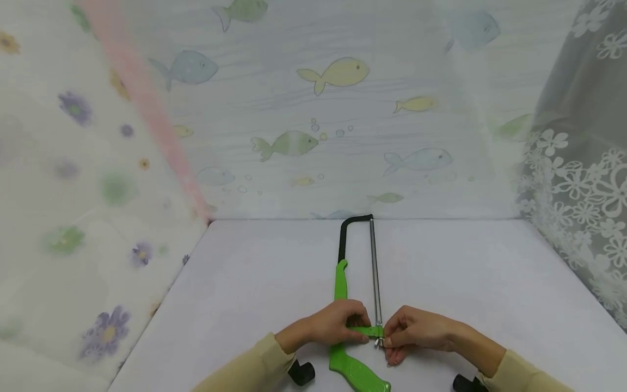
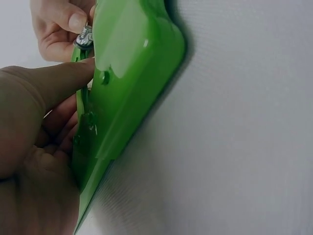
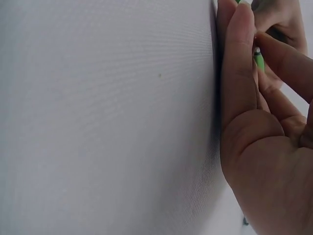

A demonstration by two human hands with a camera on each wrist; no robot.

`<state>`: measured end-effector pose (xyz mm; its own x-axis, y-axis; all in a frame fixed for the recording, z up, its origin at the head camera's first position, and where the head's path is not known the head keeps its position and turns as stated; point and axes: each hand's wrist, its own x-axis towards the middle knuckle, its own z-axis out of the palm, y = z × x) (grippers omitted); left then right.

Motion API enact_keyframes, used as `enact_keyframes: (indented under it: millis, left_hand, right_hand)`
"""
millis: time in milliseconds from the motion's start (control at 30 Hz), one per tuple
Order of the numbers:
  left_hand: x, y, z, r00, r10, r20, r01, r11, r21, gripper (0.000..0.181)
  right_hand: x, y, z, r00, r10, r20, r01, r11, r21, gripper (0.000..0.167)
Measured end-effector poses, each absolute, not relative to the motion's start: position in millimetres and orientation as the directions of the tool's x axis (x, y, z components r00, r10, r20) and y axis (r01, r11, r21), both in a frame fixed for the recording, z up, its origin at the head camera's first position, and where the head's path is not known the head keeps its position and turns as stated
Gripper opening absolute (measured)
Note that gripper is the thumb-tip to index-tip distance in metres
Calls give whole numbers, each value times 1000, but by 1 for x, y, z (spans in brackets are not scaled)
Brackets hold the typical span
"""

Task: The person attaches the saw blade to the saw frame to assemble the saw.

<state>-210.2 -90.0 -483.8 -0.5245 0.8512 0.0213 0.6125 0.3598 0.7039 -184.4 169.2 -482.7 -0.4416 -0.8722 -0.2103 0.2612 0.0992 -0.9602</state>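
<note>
A hacksaw [image 1: 341,280] lies on the table, its green handle toward me and its black bow pointing away. Its thin grey blade [image 1: 375,272] runs along the right side down to a short green arm. My left hand [image 1: 338,322] holds that green arm between thumb and fingers. At the arm's outer end sits a metal wing nut [image 2: 84,38] on a threaded bolt. My right hand [image 1: 416,332] pinches at this wing nut with thumb and fingertips. In the right wrist view the right fingers [image 3: 239,63] hide most of the saw.
A white cloth covers the table [image 1: 455,272]. Behind it hangs a curtain [image 1: 294,179] with fish printed on it; a flowered sheet [image 1: 98,218] hangs at the left and lace [image 1: 588,190] at the right. Black wrist devices [image 1: 302,374] show below the sleeves.
</note>
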Motion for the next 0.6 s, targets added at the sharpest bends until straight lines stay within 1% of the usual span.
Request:
enact_keyframes:
  millis: [133, 233, 333, 433, 500, 600]
  left_hand:
    - [-212, -92, -481, -537, 843, 14, 599, 369, 711, 16]
    - [-214, -92, -481, -548, 836, 9, 553, 354, 755, 18]
    - [-214, -93, -481, -572, 820, 6, 470, 322, 821, 20]
    - [-216, -95, -476, -609, 793, 12, 399, 293, 869, 21]
    - [-218, -99, -469, -638, 769, 41, 404, 288, 868, 21]
    - [-227, -111, -457, -677, 725, 128, 505, 331, 798, 22]
  right_hand:
    - [-186, 168, -481, -454, -864, -218, 213, 132, -968, 25]
    - [-185, 171, -475, -488, -840, -239, 126, 203, -971, 19]
    - [-183, 177, -463, -560, -792, -242, -28, 310, -950, 13]
    - [-183, 184, -446, -637, -741, -212, -179, 409, -895, 12]
    - [-184, 188, -434, -681, -710, -182, -249, 457, -854, 12]
    - [-186, 196, -418, -742, -664, -88, -377, 523, -764, 13]
